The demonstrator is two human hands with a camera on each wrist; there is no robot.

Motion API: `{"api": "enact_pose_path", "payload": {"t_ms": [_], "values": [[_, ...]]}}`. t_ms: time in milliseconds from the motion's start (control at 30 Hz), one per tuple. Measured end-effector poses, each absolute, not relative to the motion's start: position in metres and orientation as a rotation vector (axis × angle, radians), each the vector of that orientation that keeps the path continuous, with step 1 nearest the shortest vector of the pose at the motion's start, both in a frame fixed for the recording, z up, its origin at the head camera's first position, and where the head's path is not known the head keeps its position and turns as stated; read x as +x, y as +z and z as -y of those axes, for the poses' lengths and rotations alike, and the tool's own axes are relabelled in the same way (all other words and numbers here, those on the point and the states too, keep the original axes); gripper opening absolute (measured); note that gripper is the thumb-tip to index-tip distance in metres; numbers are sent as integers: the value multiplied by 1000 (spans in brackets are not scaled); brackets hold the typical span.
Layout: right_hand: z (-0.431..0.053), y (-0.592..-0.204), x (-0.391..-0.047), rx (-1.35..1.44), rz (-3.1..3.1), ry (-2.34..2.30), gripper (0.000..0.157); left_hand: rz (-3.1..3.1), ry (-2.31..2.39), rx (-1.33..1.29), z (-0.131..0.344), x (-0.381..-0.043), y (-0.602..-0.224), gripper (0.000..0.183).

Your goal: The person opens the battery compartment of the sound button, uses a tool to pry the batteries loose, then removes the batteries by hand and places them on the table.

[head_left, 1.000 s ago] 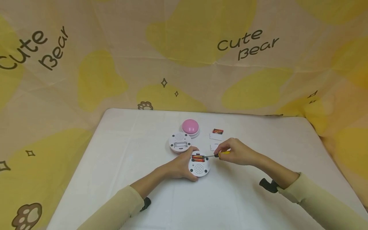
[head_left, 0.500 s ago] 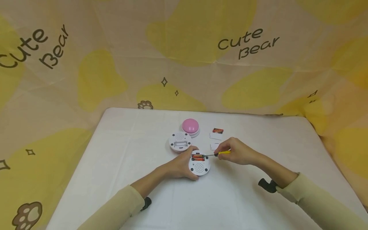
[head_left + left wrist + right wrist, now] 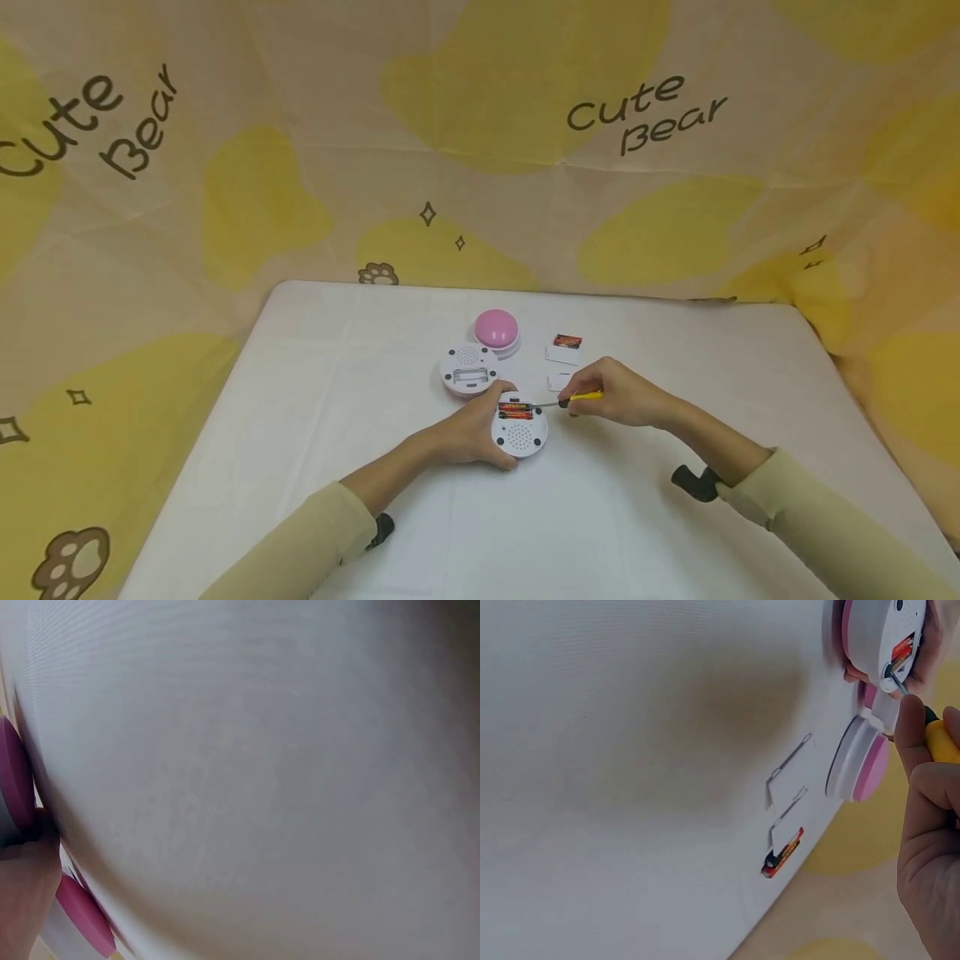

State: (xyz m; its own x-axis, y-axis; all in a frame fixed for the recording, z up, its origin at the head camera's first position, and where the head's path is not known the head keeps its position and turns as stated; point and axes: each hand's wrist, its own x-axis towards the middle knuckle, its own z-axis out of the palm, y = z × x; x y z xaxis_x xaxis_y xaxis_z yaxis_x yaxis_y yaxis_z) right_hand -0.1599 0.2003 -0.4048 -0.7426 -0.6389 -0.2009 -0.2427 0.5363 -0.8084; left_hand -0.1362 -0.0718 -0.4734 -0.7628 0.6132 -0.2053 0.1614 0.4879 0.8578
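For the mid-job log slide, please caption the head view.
Left grip holds a round white gadget with two batteries inside; right grip holds a yellow screwdriver beside them.

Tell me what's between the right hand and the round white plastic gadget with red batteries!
A yellow-handled screwdriver: its metal shaft bridges the right hand and the gadget in the head view.

Tabletop (image 3: pixel 540 533) nearside of the held device (image 3: pixel 520 439) leaves passage; a second device (image 3: pixel 468 367) and pink button (image 3: pixel 496 330) obstruct its far-left.
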Motion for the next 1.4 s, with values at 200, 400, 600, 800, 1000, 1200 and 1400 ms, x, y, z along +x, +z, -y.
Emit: {"api": "enact_pose_path", "payload": {"t_ms": [200,400,600,800,1000,1200,1400], "values": [[-205,-413,-161,-608,-2238,-1159,17,-2247,1209,639,71,-137,-473,102],[-210,-420,-162,-532,-2178,-1226,20,-2261,1193,638,72,-137,-473,102],[-214,-427,-161,-539,-2157,-1282,23,-2257,1197,646,72,-137,-474,102],[-218,-433,-160,-541,-2135,-1329,21,-2253,1207,654,72,-137,-474,102],[-218,-430,-160,-582,-2123,-1339,22,-2250,1205,639,73,-135,-474,103],[-217,-426,-159,-592,-2150,-1297,22,-2249,1195,640,73,-135,-473,104],[-216,-425,-159,-619,-2175,-1277,20,-2254,1186,644,72,-135,-474,104]]}}
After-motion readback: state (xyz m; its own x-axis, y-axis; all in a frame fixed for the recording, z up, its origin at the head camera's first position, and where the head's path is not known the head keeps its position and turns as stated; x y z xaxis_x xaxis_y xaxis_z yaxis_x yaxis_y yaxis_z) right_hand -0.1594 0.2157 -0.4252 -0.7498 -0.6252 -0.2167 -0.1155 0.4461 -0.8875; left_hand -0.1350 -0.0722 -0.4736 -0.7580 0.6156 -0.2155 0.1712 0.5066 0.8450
